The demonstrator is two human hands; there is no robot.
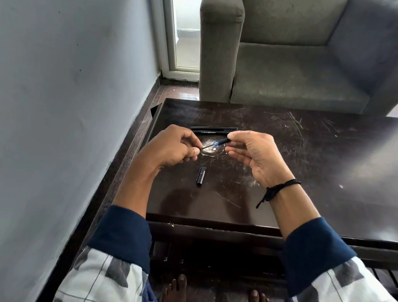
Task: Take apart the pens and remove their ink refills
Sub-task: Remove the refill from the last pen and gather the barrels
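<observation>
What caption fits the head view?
The left hand and right hand pinch an ink refill over a dark table; two black pens and a cap lie nearby.

My left hand (176,148), centre frame, curls its fingers (191,151), pinching one end of the ink refill (212,145). My right hand (258,155) beside it pinches the other end, its other fingers loosely extended.

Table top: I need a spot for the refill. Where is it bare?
Bare: the table right of the right hand, and the near strip between the pen cap and front edge. Crowded: far left, where two pens lie behind the left hand and refill.
</observation>
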